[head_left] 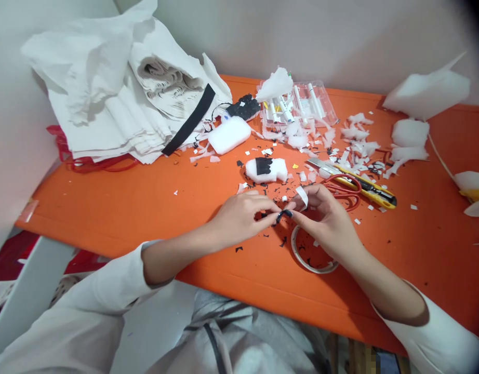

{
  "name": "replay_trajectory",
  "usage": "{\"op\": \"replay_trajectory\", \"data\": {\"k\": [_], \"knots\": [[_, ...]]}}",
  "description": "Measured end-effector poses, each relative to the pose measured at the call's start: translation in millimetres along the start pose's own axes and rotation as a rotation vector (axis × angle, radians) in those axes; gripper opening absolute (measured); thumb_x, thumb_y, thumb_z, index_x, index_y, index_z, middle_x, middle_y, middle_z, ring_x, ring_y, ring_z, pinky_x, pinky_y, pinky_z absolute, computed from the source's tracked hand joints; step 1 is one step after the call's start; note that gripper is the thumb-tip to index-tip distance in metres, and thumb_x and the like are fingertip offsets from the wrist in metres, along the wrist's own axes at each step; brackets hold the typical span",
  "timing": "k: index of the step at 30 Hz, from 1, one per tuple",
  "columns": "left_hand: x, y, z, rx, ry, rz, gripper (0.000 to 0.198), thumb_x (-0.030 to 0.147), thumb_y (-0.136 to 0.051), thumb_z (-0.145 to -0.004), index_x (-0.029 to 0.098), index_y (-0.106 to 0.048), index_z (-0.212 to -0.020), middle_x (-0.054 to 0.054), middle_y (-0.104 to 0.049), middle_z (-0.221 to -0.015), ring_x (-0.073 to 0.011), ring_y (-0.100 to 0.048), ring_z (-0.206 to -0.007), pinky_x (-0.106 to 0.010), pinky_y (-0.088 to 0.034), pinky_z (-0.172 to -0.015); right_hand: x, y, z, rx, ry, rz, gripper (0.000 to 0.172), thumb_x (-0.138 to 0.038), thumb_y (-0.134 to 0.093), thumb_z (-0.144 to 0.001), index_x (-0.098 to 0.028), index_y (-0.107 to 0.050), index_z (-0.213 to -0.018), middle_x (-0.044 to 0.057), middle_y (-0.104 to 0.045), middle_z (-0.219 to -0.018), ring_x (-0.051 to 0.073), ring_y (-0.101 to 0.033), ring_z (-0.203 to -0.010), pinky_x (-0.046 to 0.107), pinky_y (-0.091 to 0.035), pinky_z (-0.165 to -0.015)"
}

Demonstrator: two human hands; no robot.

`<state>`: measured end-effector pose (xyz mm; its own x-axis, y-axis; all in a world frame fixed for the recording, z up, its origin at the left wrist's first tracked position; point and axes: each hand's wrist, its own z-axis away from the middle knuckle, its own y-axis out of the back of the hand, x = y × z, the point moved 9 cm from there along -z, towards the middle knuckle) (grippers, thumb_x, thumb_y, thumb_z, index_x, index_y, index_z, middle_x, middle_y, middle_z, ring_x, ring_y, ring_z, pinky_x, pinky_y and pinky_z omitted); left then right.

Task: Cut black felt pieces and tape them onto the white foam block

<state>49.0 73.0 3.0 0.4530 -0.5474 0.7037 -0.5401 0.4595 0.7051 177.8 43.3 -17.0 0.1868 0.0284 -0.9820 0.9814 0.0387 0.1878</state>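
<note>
Between my two hands is a small black strip point(285, 213), pinched at both ends just above the orange table. My left hand point(241, 218) grips one end with thumb and forefinger. The fingertips of my right hand point(328, 221) close on the other end, and a short white strip point(302, 197) curls by its fingers. Under the right hand lies a roll of white tape point(296, 248). Beyond my hands rests a white foam piece point(278, 169) with a black fringed patch on it. Red-handled scissors point(356, 184) lie just past my right hand, partly hidden by it.
A yellow box cutter point(374, 193) lies beside the scissors. Scraps of foam and paper surround a clear case of white markers point(317, 101). At the back left sit a pile of white sheets point(107, 88) and a black strip point(190, 122). The orange table's point(118, 208) front edge runs below my forearms.
</note>
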Motion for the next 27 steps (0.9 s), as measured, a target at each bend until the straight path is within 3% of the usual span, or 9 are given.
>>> {"op": "replay_trajectory", "data": {"k": [5, 9, 15, 19, 24, 27], "knots": [[0, -0.2, 0, 0.0, -0.047, -0.102, 0.014, 0.026, -0.055, -0.091, 0.018, -0.067, -0.092, -0.001, -0.069, -0.088, -0.0162, -0.059, -0.087, -0.028, -0.042, -0.078, -8, 1, 1, 0.01, 0.062, 0.247, 0.018, -0.018, -0.064, -0.085, -0.024, -0.05, -0.095, 0.001, -0.066, -0.088, 0.017, -0.063, -0.082, 0.032, -0.048, -0.078], [-2, -3.1, -1, -0.041, -0.021, -0.051, 0.01, 0.024, -0.057, -0.089, 0.018, -0.065, -0.087, -0.001, -0.068, -0.086, -0.0149, -0.059, -0.084, -0.027, -0.042, -0.08, -15, -2, 3, 0.008, 0.125, 0.403, 0.017, -0.019, -0.065, -0.085, -0.024, -0.052, -0.095, 0.003, -0.067, -0.09, 0.021, -0.063, -0.086, 0.037, -0.047, -0.081], [-17, -6.7, 0, -0.07, 0.224, 0.288, 0.015, 0.03, -0.059, -0.087, 0.018, -0.064, -0.079, 0.005, -0.063, -0.071, -0.0078, -0.045, -0.056, -0.021, -0.034, -0.053, -9, 0, 1, 0.012, 0.054, 0.143, 0.018, -0.019, -0.064, -0.085, -0.023, -0.053, -0.098, 0.001, -0.065, -0.089, 0.017, -0.063, -0.085, 0.032, -0.048, -0.081], [-22, -10.1, 1, -0.08, 0.29, 0.368, 0.017, 0.033, -0.062, -0.086, 0.018, -0.067, -0.078, 0.005, -0.062, -0.065, -0.0073, -0.045, -0.055, -0.02, -0.032, -0.051, -6, -2, 0, 0.0, 0.019, 0.012, 0.016, -0.021, -0.065, -0.086, -0.022, -0.054, -0.096, 0.0, -0.064, -0.087, 0.015, -0.062, -0.084, 0.03, -0.048, -0.081], [-14, -4.4, -2, -0.053, 0.163, 0.207, 0.012, 0.027, -0.062, -0.087, 0.019, -0.068, -0.081, 0.004, -0.066, -0.073, -0.0092, -0.053, -0.063, -0.021, -0.039, -0.061, -4, -3, 0, -0.013, 0.0, 0.037, 0.013, -0.02, -0.065, -0.085, -0.022, -0.055, -0.094, 0.001, -0.066, -0.087, 0.016, -0.064, -0.083, 0.031, -0.049, -0.079], [-3, 2.5, -2, -0.012, 0.011, 0.013, 0.007, 0.024, -0.061, -0.088, 0.019, -0.066, -0.086, 0.001, -0.069, -0.087, -0.0132, -0.059, -0.081, -0.024, -0.042, -0.076, -7, 0, 0, 0.0, 0.035, 0.23, 0.013, -0.019, -0.065, -0.084, -0.023, -0.057, -0.094, 0.002, -0.068, -0.088, 0.018, -0.065, -0.085, 0.034, -0.049, -0.08]]}}
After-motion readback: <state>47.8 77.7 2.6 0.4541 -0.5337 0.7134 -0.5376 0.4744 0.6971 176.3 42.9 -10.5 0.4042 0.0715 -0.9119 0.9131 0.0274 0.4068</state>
